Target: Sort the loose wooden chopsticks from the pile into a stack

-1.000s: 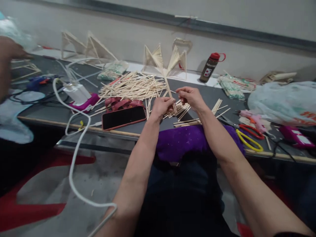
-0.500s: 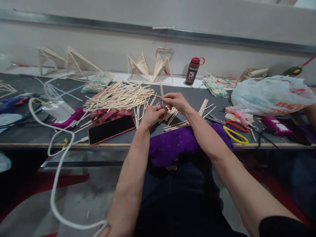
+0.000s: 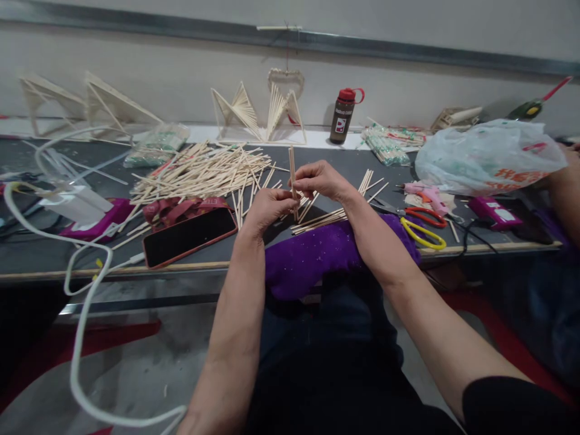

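Running from nine o'clock to three, the dark grey flat surface (image 3: 348, 163) carries the work. Reckoned from the hands, a crumpled white plastic bag (image 3: 484, 157) sits near three. A wide, tangled heap of pale thin wooden sticks (image 3: 208, 172) fills ten o'clock; a reach into it might roll some loose, since they lie crisscrossed. A soft purple cloth (image 3: 312, 260) lies over the edge at five. A long white flexible cable (image 3: 77, 350) reaches the left forearm (image 3: 231, 326) at seven; a snag there might tug whatever it feeds. Just past eight, a flat black phone in a reddish case (image 3: 190, 237) lies near the edge, so a bump could push it off. Metal scissors with red and yellow handles (image 3: 404, 217) rest at half past three, where a sweep of the right forearm (image 3: 385, 260) might knock them. The bare left hand (image 3: 272, 208) pinches the lower part of a slim upright bundle of pale wooden sticks (image 3: 292, 169); the bare right hand (image 3: 319, 179) pinches it higher. Held at dead centre, above the surface, the bundle could fan out if either pinch slackens, as no tie shows, though fingers hide part.
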The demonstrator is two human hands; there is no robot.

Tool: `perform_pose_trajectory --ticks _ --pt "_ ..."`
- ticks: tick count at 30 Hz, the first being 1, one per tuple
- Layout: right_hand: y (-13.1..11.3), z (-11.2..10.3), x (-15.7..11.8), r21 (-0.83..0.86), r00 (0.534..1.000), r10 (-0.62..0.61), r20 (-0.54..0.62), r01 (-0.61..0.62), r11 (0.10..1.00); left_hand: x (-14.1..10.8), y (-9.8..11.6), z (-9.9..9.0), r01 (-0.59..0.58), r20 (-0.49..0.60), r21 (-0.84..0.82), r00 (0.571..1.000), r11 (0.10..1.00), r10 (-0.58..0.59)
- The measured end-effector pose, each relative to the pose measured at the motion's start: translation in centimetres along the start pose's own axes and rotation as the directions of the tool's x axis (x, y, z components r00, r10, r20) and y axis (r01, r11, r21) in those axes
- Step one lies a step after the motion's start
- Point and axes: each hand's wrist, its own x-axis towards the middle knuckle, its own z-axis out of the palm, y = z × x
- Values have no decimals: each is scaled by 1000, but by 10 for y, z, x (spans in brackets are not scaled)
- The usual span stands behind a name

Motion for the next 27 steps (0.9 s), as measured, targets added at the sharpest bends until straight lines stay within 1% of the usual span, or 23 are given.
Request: perform_pose_trajectory --ticks 2,5,10,13,18,21,23,27 --pt "0 -1 1 -10 1000 3 -2 -3 1000 0 2 1 16 -24 -23 1000 1000 -16" --pt "0 -2 0 -25 1000 4 -7 -4 1000 -1 4 1 24 -40 -8 999 1000 -24" --pt "-1 -3 -4 -26 1000 9 -28 -10 1000 0 1 3 -17 -45 38 999 999 18" --pt "-2 -2 -5 -15 1000 6 -19 -7 1000 2 -1 3 -37 -52 26 998 999 39" --pt "-2 -3 -6 -3 1000 -11 -10 11 1000 3 -2 3 -27 -45 -20 999 999 26" --pt "-2 -3 -8 6 1000 -12 -15 12 1000 4 -3 4 -22 -33 -8 999 1000 21" --pt "-3 -4 -10 9 1000 -7 -14 7 1000 4 -4 4 -42 -17 5 999 999 43" --pt "-5 -4 -12 10 1000 -1 -6 1 1000 3 -4 5 -132 2 29 991 991 132"
